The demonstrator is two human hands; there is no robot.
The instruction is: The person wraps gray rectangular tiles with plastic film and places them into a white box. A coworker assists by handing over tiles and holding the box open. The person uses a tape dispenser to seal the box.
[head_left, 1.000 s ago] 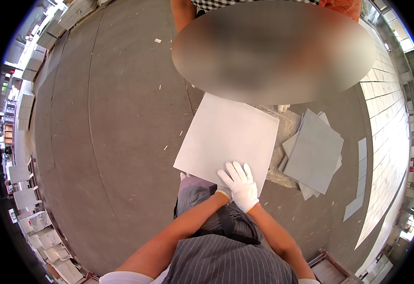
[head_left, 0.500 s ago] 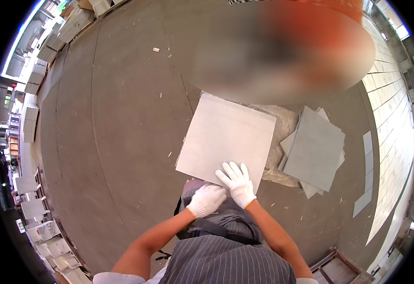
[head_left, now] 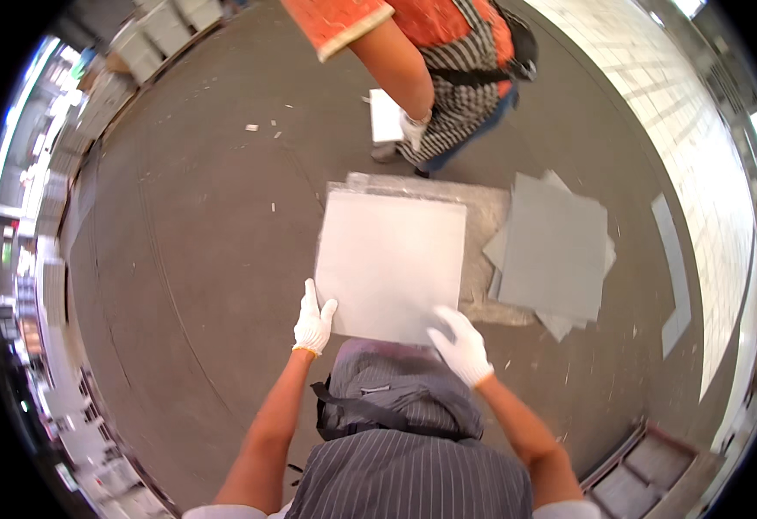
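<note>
A square whitish tile (head_left: 389, 264) lies in front of me, on top of other tiles that show at its far edge. My left hand (head_left: 313, 327), in a white knit glove, is at the tile's near left corner with fingers and thumb apart. At the near right corner is my right hand (head_left: 462, 348), gloved alike and slightly blurred, its fingers stretched out toward the tile's edge. Neither hand is wrapped round the tile. Whether the right fingertips touch it I cannot tell.
A fanned stack of grey tiles (head_left: 554, 246) stands to the right, beside a dusty slab (head_left: 485, 227). Beyond my tile, a person in orange (head_left: 465, 52) bends with a gloved hand near a white tile (head_left: 386, 117). A brown wooden frame (head_left: 642, 467) sits at lower right.
My left hand has moved from the near edge to the tile's left corner. My right hand has come off the tile's top toward its right corner. The tile has turned squarer to me.
</note>
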